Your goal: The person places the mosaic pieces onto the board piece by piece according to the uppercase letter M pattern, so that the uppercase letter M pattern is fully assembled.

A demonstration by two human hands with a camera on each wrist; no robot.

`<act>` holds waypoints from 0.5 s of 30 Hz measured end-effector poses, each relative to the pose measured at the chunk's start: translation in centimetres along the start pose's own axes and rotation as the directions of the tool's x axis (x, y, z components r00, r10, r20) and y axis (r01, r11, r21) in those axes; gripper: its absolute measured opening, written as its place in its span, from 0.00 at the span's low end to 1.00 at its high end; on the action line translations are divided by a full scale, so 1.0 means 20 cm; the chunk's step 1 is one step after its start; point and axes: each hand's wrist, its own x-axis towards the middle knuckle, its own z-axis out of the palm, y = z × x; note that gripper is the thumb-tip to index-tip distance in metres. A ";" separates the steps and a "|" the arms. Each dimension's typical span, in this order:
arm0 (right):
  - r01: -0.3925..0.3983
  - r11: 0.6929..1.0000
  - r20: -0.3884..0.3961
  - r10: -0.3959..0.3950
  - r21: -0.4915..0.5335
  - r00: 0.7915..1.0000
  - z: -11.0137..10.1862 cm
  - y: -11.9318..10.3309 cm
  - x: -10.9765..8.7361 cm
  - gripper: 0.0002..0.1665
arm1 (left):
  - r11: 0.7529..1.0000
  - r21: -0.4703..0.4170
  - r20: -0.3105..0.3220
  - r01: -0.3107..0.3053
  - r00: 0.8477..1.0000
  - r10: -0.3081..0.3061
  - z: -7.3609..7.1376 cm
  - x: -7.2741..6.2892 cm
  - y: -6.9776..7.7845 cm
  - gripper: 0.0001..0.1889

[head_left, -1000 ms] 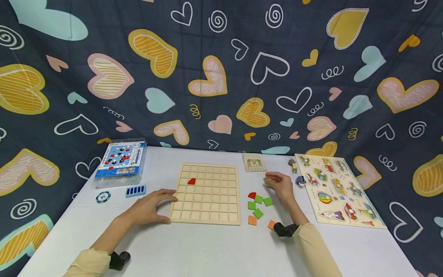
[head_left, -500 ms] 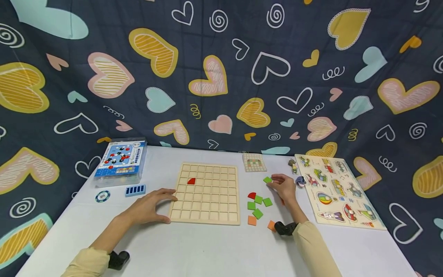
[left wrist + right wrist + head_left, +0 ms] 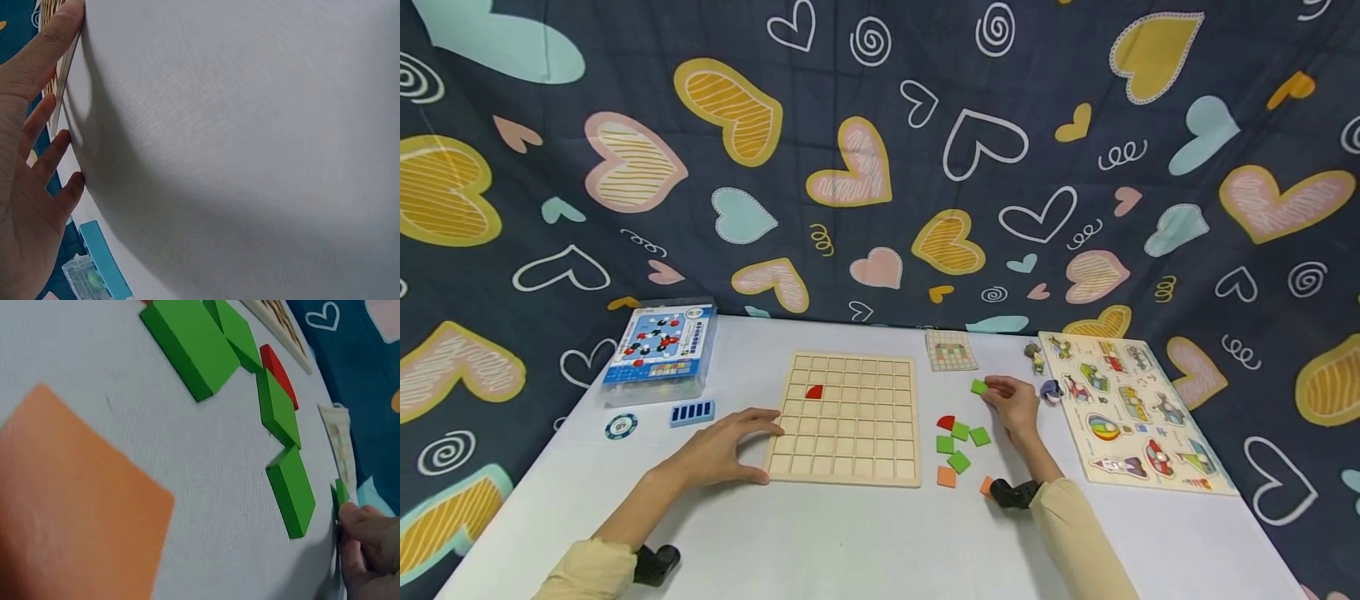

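On the near side of my head feed, an orange tile (image 3: 986, 486) is part hidden behind the black mount (image 3: 1013, 494) on the right wrist. Past it, the left hand (image 3: 718, 448) lies loosely spread, fingertips at the left edge of the board (image 3: 846, 448). Farther off, the right hand (image 3: 1013, 407) pinches a green tile (image 3: 978, 387) near the card (image 3: 951, 351); a second ago I saw only fingers there. My right wrist feed shows the thumb clearly but cuts off most of the board.

Both sleeves (image 3: 587, 571) are pale beige; a rounded black device (image 3: 657, 565) sits at each sleeve's end.
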 end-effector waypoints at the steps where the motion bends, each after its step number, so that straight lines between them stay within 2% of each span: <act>1: -0.007 1.000 0.003 0.007 0.003 1.000 0.00 0.00 0.00 0.14 | 1.000 -0.002 -0.001 -0.003 1.000 0.003 0.00 0.00 0.00 0.34; 5: -0.030 1.000 0.005 0.030 0.003 1.000 0.02 -0.01 0.00 0.15 | 1.000 -0.008 -0.003 -0.003 1.000 0.003 0.00 0.00 0.00 0.34; 9: -0.014 1.000 0.012 0.014 0.011 1.000 0.06 -0.04 -0.01 0.15 | 1.000 -0.009 -0.005 0.004 1.000 -0.004 0.00 0.00 0.00 0.34; 15: 0.020 0.997 0.037 -0.023 0.078 0.999 0.12 -0.09 -0.06 0.13 | 1.000 -0.015 0.000 0.001 1.000 -0.001 0.00 0.00 0.01 0.34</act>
